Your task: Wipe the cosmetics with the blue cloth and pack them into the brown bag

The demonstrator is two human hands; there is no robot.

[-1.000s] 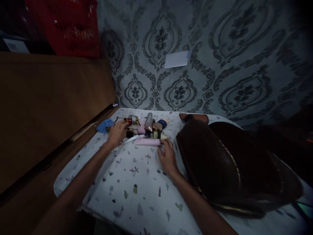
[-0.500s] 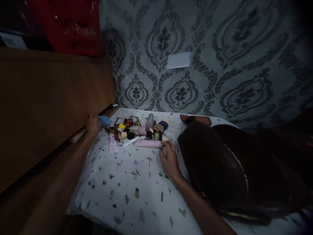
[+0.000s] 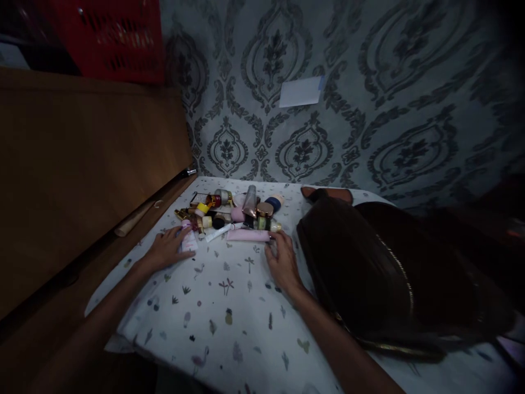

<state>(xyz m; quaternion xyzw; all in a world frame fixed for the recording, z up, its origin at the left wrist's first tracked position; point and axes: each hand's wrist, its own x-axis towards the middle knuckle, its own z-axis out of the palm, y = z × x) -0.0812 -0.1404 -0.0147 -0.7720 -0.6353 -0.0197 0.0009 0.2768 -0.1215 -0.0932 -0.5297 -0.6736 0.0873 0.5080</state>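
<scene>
My left hand (image 3: 167, 249) lies low over the cloth with its fingers apart. Its fingertips reach a small white and pink tube (image 3: 188, 241), partly covering it; a firm grip does not show. My right hand (image 3: 283, 261) rests on the cloth, fingers loosely curved and apart, at the capped end of a long pink tube (image 3: 248, 235). Behind both hands is a loose heap of cosmetics: a silvery tube (image 3: 250, 201), a round gold-lidded jar (image 3: 264, 209), a slim white tube (image 3: 221, 232), a dark blue and cream container (image 3: 274, 203) and several small bottles.
A large dark brown leather bag (image 3: 353, 262) stands close on the right. Along the left runs a wooden cabinet (image 3: 90, 164), with a red basket (image 3: 123, 44) on top. A patterned cloth (image 3: 229, 339) covers the surface. Patterned wallpaper (image 3: 229, 98) rises behind.
My left hand has come away from the cabinet side to the small white and pink tube. The blue piece beside it no longer shows. My right hand has stayed by the pink tube.
</scene>
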